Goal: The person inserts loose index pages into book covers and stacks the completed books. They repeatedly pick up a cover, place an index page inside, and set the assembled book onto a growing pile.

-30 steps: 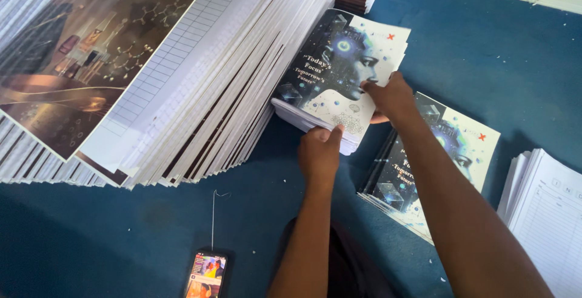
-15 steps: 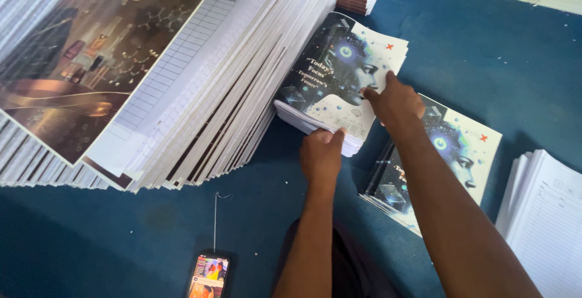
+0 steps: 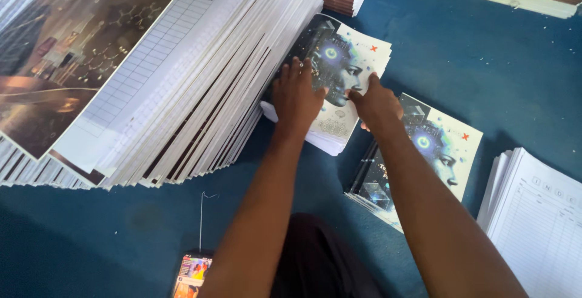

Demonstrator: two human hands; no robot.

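On the blue floor covering (image 3: 485, 67), against the foot of the big slanted stack of printed sheets (image 3: 200, 92), sits a low pile of glossy book covers (image 3: 348, 61) bearing a blue-toned profile design. I note both hands resting on its top sheet: left hand (image 3: 297, 95) flat, fingers spread, palm down near the pile's left edge; right hand (image 3: 377, 101) pressing with fingertips toward the middle. Neither is clenched; whether the right fingers pinch a sheet edge I cannot tell.

Risks, as I judge them: the covers look slick, so a sideways push could fan the pile or slide the top sheet off. The tall stack leans over the pile's left side; a nudge there could send sheets slipping down. Thin card corners could crease under fingertip pressure.

A second pile of the same covers (image 3: 436, 152) lies just beside, partly under the right forearm. Ruled index sheets (image 3: 539, 225) lie matte and white at right. A phone (image 3: 191, 274) lies near the lower edge, with a thin wire (image 3: 201, 219) running up from it. The tall stack's top sheet is dark and shiny, its edges layered in white.
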